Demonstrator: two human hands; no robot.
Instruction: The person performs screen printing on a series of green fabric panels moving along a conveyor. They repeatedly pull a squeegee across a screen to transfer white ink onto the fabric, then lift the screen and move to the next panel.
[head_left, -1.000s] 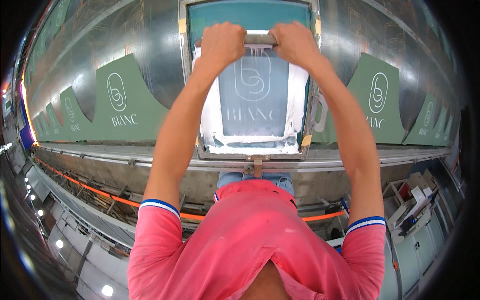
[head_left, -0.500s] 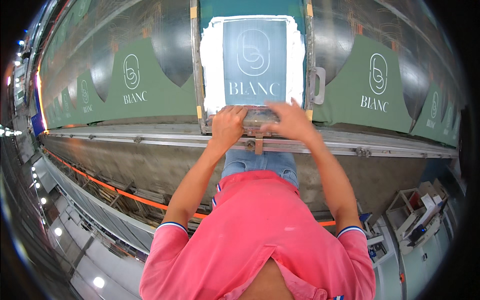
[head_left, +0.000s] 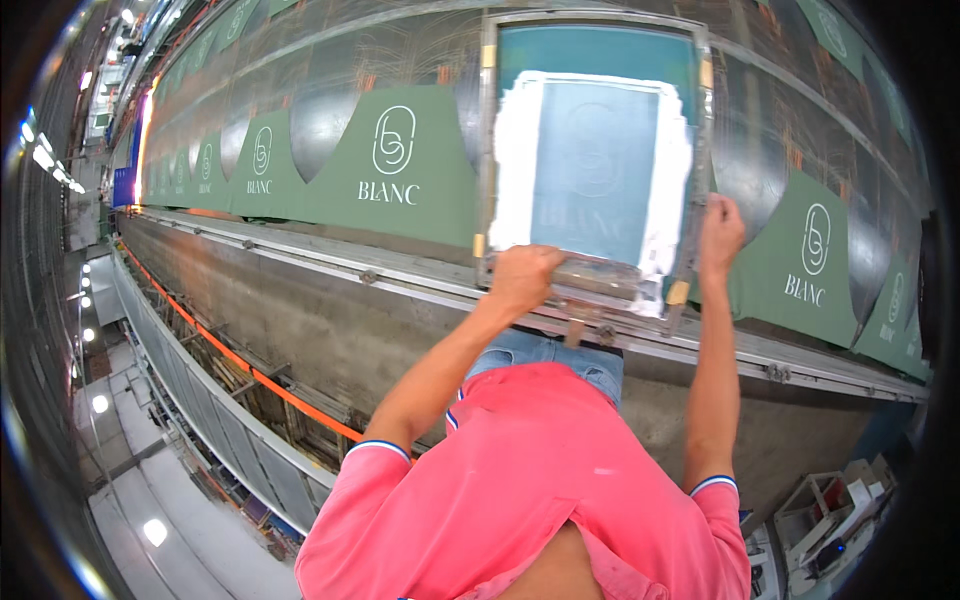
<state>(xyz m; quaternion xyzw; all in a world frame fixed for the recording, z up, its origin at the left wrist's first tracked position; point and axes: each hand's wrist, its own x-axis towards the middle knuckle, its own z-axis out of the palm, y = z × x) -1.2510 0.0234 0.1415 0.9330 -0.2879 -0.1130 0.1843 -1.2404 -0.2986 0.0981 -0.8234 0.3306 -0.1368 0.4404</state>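
A printing screen [head_left: 590,140] in a metal frame has blue-grey mesh with white ink round a faint design. A squeegee [head_left: 605,280] lies along its lower edge. My left hand [head_left: 525,272] is closed at the lower left corner, beside the squeegee's left end; whether it grips that or the frame is unclear. My right hand [head_left: 720,225] is closed on the side handle at the frame's right, which the fingers mostly hide. Green fabric pieces with white logos [head_left: 395,170] lie either side of the screen on a long metal table [head_left: 470,50].
A metal rail [head_left: 400,275] runs along the table's near edge, passing in front of me. An orange strip [head_left: 250,365] and grey panels [head_left: 230,420] run lower left. Metal-framed equipment [head_left: 820,510] stands at the lower right. Ceiling lights [head_left: 154,532] show at the left.
Both hands came down from the squeegee bar at the screen's top to its lower edge. My right hand then moved to the side handle. The view has turned, shifting the screen rightward.
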